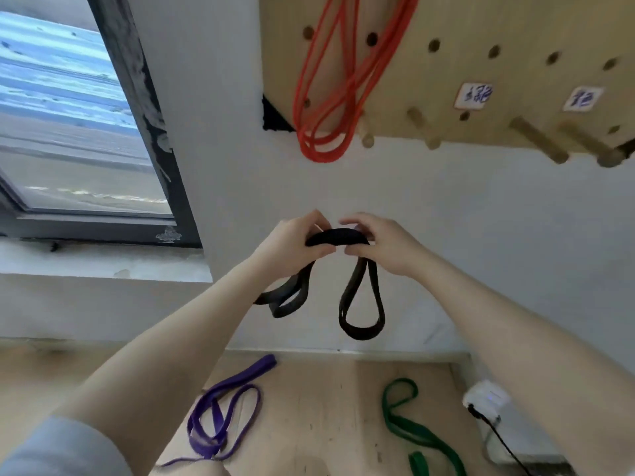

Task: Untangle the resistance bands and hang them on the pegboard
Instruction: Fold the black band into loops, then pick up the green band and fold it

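I hold a black resistance band (360, 304) in front of the white wall, below the pegboard. My left hand (292, 242) and my right hand (385, 245) both pinch its bunched top, close together. Two loops of it hang down, one under each hand. A red band (330, 94) hangs on the wooden pegboard (481, 36) at its left side. On the wooden floor lie a purple band (220, 413) at the left and a green band (409, 424) at the right.
Several wooden pegs (536, 139) stick out along the pegboard's lower edge, beside two white labels (472, 95). A window (68, 125) is at the left. A white plug with a black cable (488, 403) sits on the floor at the right.
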Motion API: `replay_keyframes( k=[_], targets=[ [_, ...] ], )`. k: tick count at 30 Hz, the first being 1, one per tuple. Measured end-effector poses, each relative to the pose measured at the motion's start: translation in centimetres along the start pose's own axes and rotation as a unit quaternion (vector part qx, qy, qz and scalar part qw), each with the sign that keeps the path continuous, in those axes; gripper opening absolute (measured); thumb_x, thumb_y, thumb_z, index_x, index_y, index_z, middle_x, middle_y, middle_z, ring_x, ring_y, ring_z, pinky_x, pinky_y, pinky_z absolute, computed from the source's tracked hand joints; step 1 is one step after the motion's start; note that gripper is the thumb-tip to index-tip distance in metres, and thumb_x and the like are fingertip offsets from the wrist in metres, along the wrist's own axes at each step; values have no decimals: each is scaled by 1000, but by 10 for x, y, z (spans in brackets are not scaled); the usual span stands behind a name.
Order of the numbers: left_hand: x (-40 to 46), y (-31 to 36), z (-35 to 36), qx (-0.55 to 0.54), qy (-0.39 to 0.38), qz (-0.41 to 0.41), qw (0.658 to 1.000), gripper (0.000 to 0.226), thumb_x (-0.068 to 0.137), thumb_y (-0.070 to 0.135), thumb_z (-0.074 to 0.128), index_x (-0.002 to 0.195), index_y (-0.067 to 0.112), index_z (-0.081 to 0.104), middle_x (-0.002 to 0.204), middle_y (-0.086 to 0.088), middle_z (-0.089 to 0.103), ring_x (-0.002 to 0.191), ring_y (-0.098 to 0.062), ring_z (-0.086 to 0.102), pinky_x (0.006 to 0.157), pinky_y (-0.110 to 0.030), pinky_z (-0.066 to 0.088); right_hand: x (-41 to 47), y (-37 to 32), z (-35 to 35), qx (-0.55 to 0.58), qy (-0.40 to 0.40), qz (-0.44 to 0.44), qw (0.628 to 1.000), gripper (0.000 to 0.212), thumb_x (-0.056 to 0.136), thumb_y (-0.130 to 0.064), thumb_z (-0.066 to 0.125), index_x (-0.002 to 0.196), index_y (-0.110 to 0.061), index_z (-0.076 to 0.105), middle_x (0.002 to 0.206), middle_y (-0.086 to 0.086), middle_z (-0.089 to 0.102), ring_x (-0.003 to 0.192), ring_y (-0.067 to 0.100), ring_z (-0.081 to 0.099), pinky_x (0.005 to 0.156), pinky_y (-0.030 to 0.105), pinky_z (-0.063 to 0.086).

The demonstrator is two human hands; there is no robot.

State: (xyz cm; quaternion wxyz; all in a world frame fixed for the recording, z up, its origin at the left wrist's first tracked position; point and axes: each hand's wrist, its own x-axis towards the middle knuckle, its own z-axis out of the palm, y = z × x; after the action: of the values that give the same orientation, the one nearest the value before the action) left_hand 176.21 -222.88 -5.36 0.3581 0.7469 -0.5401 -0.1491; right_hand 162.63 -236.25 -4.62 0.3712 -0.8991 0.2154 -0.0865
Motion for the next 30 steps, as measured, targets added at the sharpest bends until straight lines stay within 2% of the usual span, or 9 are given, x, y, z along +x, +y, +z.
replay_keyframes(
  k=[3,7,11,13,15,19,24,28,30],
  targets=[
    [4,54,-35,-15,1,2,1000,18,86,24,64,101,19,55,78,12,61,74,-11,60,67,-22,47,-17,-46,-49,44,21,30,998,38,83,-15,68,111,-25,45,90,-1,64,88,16,62,86,33,46],
    [2,122,-68,-33,-3,23,999,17,85,21,66,98,21,55,81,19,57,74,4,55,64,-10,40,-50,-92,-113,89,-10,44,995,35,81,-11,69,98,-28,44,94,6,64,84,17,63,89,40,48],
    [4,181,-81,-62,-12,27,998,19,85,19,66,102,18,57,87,14,62,80,-2,60,73,-16,48,-84,-118,-169,105,-18,39,994,31,83,-13,68,100,-26,45,96,3,65,84,12,64,87,31,49],
    [8,204,-81,-87,15,26,996,20,86,19,65,103,21,55,89,13,65,84,-7,62,80,-26,50,-95,-123,-190,134,11,23,991,27,86,-12,65,99,-25,45,93,-1,64,83,9,62,86,27,46],
    [11,225,-83,-137,51,23,989,24,86,17,64,105,23,52,87,12,68,86,-11,63,84,-29,49,-101,-128,-205,160,46,3,986,23,89,-11,61,97,-26,45,84,-11,63,82,5,59,85,24,43],
    [21,255,-84,-170,88,35,981,20,88,17,62,105,24,52,84,1,71,85,-21,65,87,-39,49,-107,-134,-224,181,126,-35,975,18,91,-12,58,96,-27,51,83,-8,60,85,10,56,88,30,42],
    [45,280,-87,-169,82,54,981,19,88,19,62,103,28,53,93,8,69,87,-8,65,82,-27,51,-107,-125,-243,217,203,-68,952,18,90,-10,58,97,-26,56,83,-5,65,84,8,62,86,28,46],
    [60,280,-81,-158,49,57,985,19,87,18,63,96,32,54,93,6,69,85,-9,67,85,-34,54,-103,-111,-246,216,220,-48,950,19,90,-9,58,95,-27,56,73,-17,66,74,-3,61,76,22,43],
    [68,278,-76,-154,26,55,986,21,87,17,64,93,35,54,94,6,68,82,-9,67,78,-37,55,-103,-103,-247,209,222,-26,952,19,90,-10,58,93,-29,57,73,-17,66,71,-2,59,70,22,42]
  ],
)
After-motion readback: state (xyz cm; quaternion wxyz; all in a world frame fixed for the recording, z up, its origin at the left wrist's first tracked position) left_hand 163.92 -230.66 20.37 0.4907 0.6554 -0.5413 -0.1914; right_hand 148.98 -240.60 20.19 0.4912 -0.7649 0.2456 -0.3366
